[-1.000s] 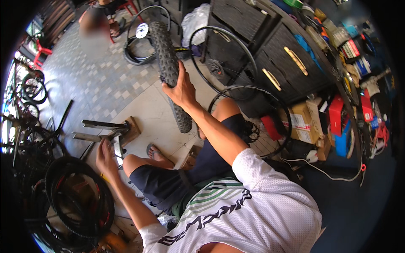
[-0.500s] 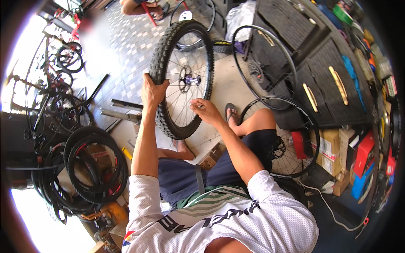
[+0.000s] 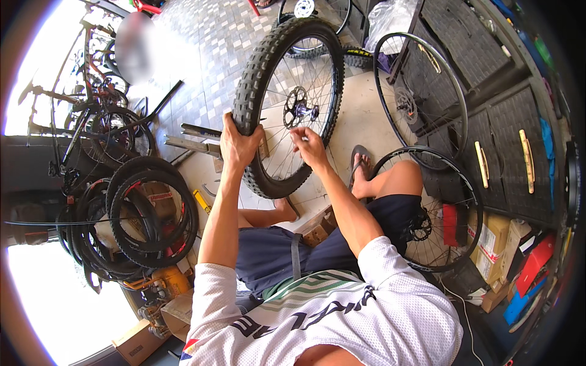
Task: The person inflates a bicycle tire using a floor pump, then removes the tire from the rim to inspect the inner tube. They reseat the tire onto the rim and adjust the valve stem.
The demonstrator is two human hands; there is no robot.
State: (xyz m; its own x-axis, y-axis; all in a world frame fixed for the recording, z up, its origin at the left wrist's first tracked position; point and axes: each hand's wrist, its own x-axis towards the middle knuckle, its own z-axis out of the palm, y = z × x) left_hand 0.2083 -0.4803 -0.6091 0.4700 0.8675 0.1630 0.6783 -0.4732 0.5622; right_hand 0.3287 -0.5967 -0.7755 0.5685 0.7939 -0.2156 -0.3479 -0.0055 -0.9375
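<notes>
My left hand (image 3: pixel 241 146) is closed around the left side of a knobby fat tire (image 3: pixel 249 82) on a wheel held upright, its spokes and black brake disc (image 3: pixel 294 100) facing me. My right hand (image 3: pixel 307 143) is raised over the spokes below the hub (image 3: pixel 303 111), fingers curled together; what they hold, if anything, I cannot make out. Behind my left hand is a metal stand with two bars (image 3: pixel 183 144), partly hidden by the wheel. My forearms come up from the lower edge.
Bikes (image 3: pixel 85 116) and stacked tires (image 3: pixel 131 244) crowd the left. Two bare wheels (image 3: pixel 464 122) stand at right by dark drawers (image 3: pixel 500 152) and boxes (image 3: pixel 488 250). Another wheel (image 3: pixel 351 18) stands behind mine; beside it is a white bag (image 3: pixel 394 27). A red stool (image 3: pixel 146 6) is at the back.
A second ago my right hand held the tire edge-on; now my left grips it and the wheel faces me. My right hand has moved down to the spokes. The view has shifted.
</notes>
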